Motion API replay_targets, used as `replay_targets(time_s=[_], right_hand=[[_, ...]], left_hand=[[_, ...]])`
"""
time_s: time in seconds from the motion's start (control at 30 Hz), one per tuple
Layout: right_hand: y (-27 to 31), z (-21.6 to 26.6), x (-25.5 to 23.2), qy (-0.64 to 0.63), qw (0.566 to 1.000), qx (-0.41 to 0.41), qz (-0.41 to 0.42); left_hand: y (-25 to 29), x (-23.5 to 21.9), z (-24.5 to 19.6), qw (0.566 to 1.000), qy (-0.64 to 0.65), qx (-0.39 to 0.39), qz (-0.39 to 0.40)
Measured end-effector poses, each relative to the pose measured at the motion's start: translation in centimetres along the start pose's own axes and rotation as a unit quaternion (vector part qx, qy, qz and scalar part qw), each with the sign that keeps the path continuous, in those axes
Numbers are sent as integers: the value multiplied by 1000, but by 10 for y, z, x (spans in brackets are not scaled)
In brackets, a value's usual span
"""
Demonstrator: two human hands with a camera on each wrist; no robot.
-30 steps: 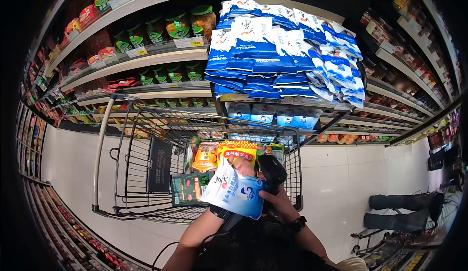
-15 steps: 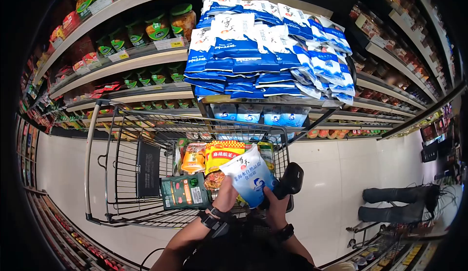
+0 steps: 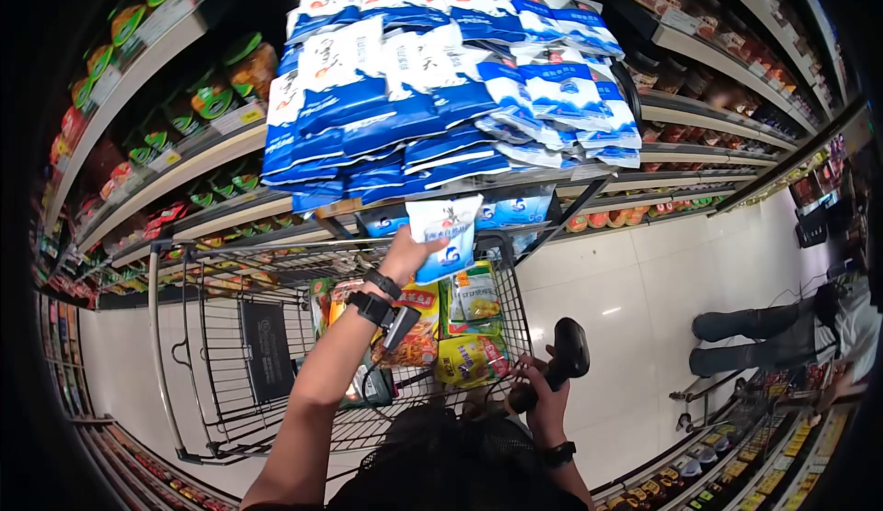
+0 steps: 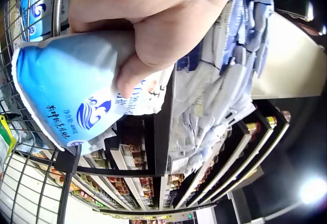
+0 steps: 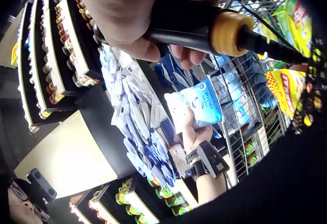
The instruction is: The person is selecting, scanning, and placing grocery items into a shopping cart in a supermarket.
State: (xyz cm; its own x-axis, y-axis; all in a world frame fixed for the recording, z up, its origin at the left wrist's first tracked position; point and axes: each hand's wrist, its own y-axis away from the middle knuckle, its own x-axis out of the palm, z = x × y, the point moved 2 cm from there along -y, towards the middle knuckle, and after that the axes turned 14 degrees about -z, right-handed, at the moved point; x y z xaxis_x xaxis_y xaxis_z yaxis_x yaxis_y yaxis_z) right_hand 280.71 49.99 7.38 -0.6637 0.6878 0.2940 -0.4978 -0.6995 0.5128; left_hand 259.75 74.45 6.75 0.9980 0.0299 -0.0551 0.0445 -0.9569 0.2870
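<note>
My left hand [image 3: 405,258] pinches a white-and-blue bag of salt [image 3: 448,244], with the thumb across its printed front. The bag is held up over the cart's far side, in front of a lower shelf of similar light-blue bags [image 3: 515,209]. In the left wrist view the salt bag's lower edge overlaps the cart's wire rim. My right hand [image 3: 549,405] grips a black handheld barcode scanner [image 3: 570,350] by its handle, low at the cart's near right corner. An orange ring and a cable show at the handle's end in the right wrist view.
The wire shopping cart [image 3: 167,355] holds several food packets, among them a yellow packet [image 3: 469,359]. Behind it rises a big pile of blue-and-white bags [image 3: 368,115]. Jar shelves [image 3: 207,97] stand at the left. At the right are a person's legs [image 3: 754,341].
My left hand has carried the salt bag away from the scanner, forward over the cart to the lower shelf. My right hand has let go of the bag and keeps the scanner.
</note>
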Motion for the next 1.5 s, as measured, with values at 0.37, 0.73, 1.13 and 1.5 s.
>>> replay_targets(time_s=[0.37,0.73,1.13,1.5], right_hand=[[-18,0,-12,-52,996,67,-38],[-32,-9,-16,-48,992,108,-41],[-34,-9,-3,-23,989,142,-24],[-38,-10,-5,-25,991,127,-18]], left_hand=[[-115,10,44,992,6,-120,27],[-153,-19,85,983,-138,69,-103],[-136,-2,105,941,-290,139,-106],[-124,-11,101,922,-335,173,-90]])
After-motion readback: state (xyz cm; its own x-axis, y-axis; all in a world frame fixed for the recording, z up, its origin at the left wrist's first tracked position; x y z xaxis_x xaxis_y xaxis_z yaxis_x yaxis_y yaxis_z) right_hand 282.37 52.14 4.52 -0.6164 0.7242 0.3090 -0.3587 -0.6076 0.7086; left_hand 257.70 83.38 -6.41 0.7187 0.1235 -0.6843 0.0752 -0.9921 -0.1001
